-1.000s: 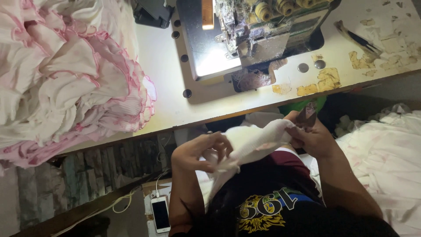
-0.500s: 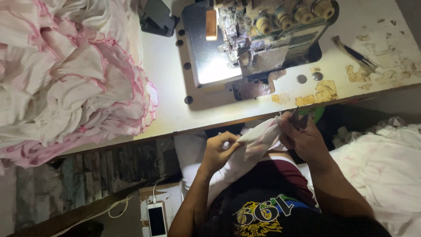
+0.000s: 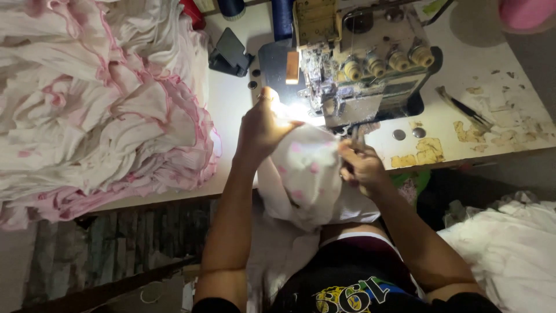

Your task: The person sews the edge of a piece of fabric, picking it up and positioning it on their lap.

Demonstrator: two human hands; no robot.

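Hands (image 3: 313,148) clamped on spotted cloth (image 3: 310,174) by sewing machine (image 3: 359,69); garment pile (image 3: 98,104) w/ pink trim left.

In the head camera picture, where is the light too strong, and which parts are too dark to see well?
Head view: the lamp of the sewing machine burns out a white patch beside the left hand and on the spotted white cloth; the right hand is softly lit; the fabric pile is evenly lit; under the table edge all is deep shadow, with little detail.
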